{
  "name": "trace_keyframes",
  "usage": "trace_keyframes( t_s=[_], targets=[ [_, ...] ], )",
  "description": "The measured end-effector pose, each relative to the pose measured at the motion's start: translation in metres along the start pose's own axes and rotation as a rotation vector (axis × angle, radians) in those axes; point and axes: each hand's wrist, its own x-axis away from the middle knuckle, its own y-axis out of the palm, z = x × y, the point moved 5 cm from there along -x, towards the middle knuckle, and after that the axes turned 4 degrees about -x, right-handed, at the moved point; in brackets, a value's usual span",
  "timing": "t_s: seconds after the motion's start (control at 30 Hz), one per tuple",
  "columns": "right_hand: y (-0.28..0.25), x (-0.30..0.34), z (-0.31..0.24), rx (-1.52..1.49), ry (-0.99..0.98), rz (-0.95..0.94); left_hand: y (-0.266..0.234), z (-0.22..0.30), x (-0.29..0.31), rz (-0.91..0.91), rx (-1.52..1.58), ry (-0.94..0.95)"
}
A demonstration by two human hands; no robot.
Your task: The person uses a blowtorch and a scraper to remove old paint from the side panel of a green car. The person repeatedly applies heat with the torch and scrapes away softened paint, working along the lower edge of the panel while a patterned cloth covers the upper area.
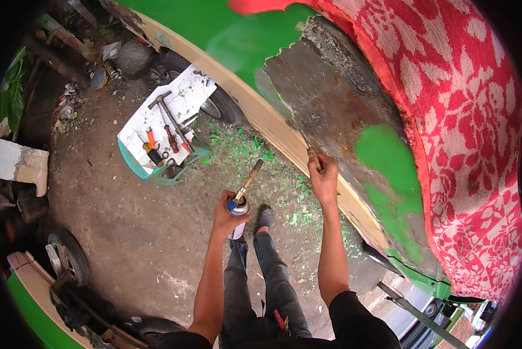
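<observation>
My left hand (226, 213) is wrapped round a gas torch (249, 181), whose metal nozzle tube points up and away from a canister below. I see no flame at its tip. My right hand (323, 174) grips a scraper (312, 152), its handle mostly hidden by my fingers, at the lower edge of a vehicle panel (330, 87). Green paint (386, 154) covers parts of this panel, while a large patch is bare grey-brown metal with a ragged paint edge. Below it runs a beige strip (278, 136).
A red-and-white floral cloth (453, 116) drapes over the panel's right side. A teal stool (134, 160) bears a white sheet, a hammer (163, 106) and screwdrivers (152, 153). Green paint flakes (298, 216) litter the ground. A loose wheel (69, 256) stands at the left.
</observation>
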Motion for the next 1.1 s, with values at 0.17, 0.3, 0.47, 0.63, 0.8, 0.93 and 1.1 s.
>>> trace_keyframes(
  t_s=[0.17, 0.3, 0.47, 0.63, 0.8, 0.93, 1.1],
  targets=[
    [-0.004, 0.0, -0.011, 0.085, -0.024, -0.002, 0.0, -0.001, 0.001, 0.017, -0.004, 0.029],
    [-0.003, 0.001, -0.02, 0.136, -0.074, -0.016, 0.005, -0.002, 0.002, -0.025, 0.073, -0.031],
    [-0.007, 0.005, -0.019, 0.194, 0.09, 0.007, 0.004, 0.001, 0.001, -0.006, -0.038, 0.057],
    [-0.005, 0.006, -0.029, 0.245, -0.019, -0.015, 0.0, -0.002, 0.001, 0.011, -0.043, 0.073],
    [-0.007, 0.007, -0.035, 0.204, -0.018, 0.005, -0.005, -0.004, 0.009, -0.004, 0.043, -0.004],
    [-0.007, 0.011, -0.034, 0.237, 0.019, 0.005, -0.012, -0.009, 0.015, 0.037, -0.007, -0.012],
    [-0.007, 0.012, -0.033, 0.232, -0.071, 0.01, -0.014, -0.02, 0.015, 0.034, 0.049, -0.055]
  ],
)
